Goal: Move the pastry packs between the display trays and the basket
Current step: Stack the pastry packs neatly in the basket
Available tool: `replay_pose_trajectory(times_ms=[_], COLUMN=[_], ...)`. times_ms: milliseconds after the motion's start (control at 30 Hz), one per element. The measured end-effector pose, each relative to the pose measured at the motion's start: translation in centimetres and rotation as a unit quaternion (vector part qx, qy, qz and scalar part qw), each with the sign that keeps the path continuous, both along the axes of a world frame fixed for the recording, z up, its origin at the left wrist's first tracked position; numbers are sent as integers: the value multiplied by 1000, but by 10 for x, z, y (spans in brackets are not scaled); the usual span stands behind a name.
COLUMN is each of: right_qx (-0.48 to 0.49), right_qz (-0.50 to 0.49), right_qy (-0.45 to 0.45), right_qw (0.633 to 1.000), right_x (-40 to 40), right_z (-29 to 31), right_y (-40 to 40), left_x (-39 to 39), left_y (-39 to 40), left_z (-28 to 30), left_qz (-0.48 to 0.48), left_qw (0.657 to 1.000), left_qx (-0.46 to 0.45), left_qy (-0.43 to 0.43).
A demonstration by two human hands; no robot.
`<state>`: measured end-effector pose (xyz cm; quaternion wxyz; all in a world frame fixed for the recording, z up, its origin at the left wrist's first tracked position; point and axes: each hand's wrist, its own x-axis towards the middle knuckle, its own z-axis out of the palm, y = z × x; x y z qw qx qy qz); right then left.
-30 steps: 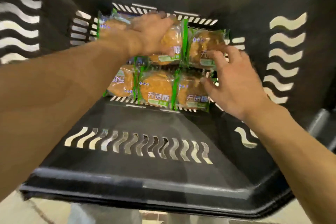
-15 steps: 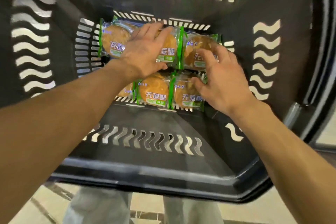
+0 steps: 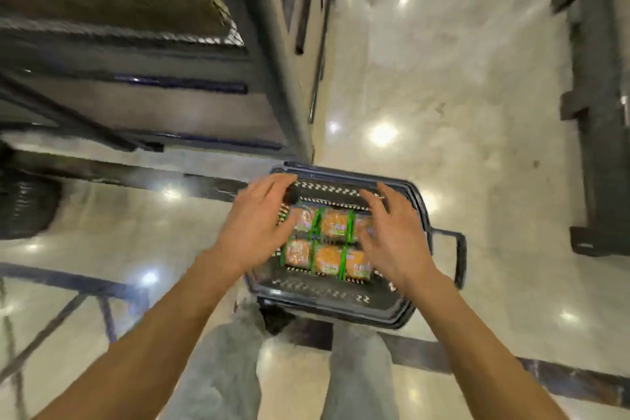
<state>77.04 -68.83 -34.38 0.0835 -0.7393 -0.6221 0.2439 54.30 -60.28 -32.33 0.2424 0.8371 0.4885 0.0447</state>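
Polished pale floor [image 3: 460, 78] is seen all round; dark wire shelving [image 3: 136, 44] stands just beyond the black slotted basket [image 3: 341, 303], likely crowding any lift toward it. Six film-wrapped pastry packs [image 3: 332, 239] lie in two rows on the basket bottom: judged light, soft, crushable and slippery, best taken by the edges. Left hand [image 3: 259, 228] and right hand [image 3: 395, 239] are held above, fingers spread, nothing gripped.

Partly hidden behind right hand [image 3: 395, 235]: rightmost pastry packs [image 3: 362, 228]. Print on wrappers too small to read. Shelving [image 3: 143, 54] blurred, cut off at left.
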Motion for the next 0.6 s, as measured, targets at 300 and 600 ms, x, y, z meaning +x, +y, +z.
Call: replay_pose_trajectory(times_ms=[300, 600], right_qx=[256, 323], right_qz=[4, 30], right_qy=[-14, -29], right_qw=[967, 946], right_x=[-154, -330], right_z=[225, 343], right_y=[89, 185], left_x=[-149, -342], left_y=[73, 151], left_z=[210, 314], left_qz=[25, 65], left_qw=[965, 952], left_qx=[181, 252], left_qy=[-186, -161])
